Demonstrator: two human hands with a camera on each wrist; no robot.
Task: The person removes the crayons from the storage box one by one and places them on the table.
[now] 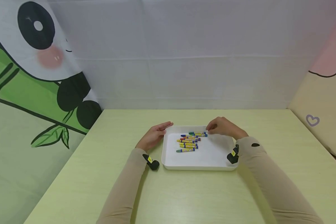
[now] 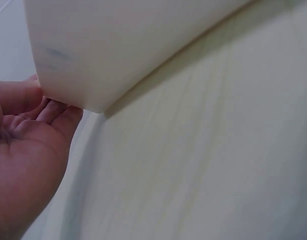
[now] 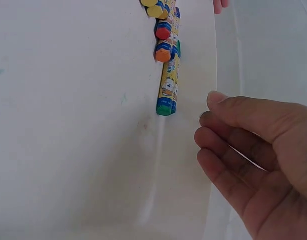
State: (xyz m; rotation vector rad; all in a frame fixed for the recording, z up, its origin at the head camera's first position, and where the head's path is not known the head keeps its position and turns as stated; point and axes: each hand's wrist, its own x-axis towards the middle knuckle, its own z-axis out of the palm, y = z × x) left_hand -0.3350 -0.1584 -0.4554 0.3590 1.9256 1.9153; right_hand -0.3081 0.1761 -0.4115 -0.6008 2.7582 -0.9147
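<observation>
A white tray (image 1: pixel 212 155) lies on the table with several wax crayons (image 1: pixel 188 145) grouped left of its middle, mostly yellow-wrapped with blue ends. My left hand (image 1: pixel 154 134) is at the tray's far left corner. In the left wrist view its thumb (image 2: pixel 23 96) lies at the rim while the fingers reach round the corner. My right hand (image 1: pixel 222 127) is over the far rim, right of a green crayon (image 3: pixel 166 95). Its fingers are loosely bent, and the right wrist view shows nothing between thumb and fingertips.
The pale wooden table (image 1: pixel 184 196) extends around the tray. A light cloth wall (image 1: pixel 190 81) rises behind it, with a printed panda cloth (image 1: pixel 70 93) at the left and another printed cloth (image 1: pixel 322 102) at the right. Small black cameras (image 1: pixel 154 165) sit on both wrists.
</observation>
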